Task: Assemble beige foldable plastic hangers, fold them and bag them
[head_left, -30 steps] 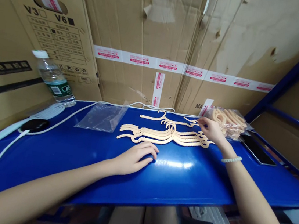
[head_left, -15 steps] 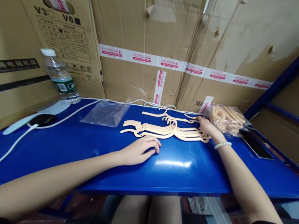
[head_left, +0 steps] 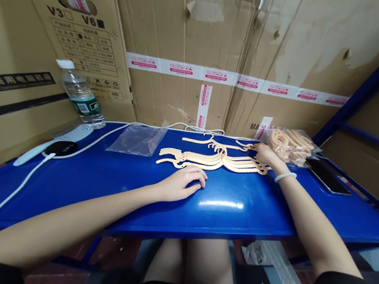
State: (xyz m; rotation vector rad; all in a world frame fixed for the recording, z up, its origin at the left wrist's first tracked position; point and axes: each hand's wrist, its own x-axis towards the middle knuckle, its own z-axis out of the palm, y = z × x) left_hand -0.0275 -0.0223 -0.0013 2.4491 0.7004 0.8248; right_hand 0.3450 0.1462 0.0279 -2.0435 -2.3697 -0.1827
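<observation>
On the blue table lies a row of several cream clothes hangers [head_left: 204,160], overlapping, their hooks bunched at the middle. Behind them is a single cream clothes hanger [head_left: 196,140], its hook pointing to the back. My right hand [head_left: 265,155], with a beaded bracelet on the wrist, has its fingertips closed at the right end of this single hanger; the fingers partly hide that end. My left hand [head_left: 185,184] rests on the table just in front of the row, fingers loosely bent and thumb apart, holding nothing.
A clear bag of cream hangers [head_left: 293,146] lies beyond my right hand, with a phone [head_left: 328,177] beside it. At left are a flat clear plastic bag [head_left: 137,138], a water bottle [head_left: 83,96], a black device [head_left: 60,148] and a white cable [head_left: 9,194]. Cardboard [head_left: 191,29] walls the back.
The view has shifted slightly, so everything sits a little higher and further right. Both hands and the hangers hold nearly the same places on the table.
</observation>
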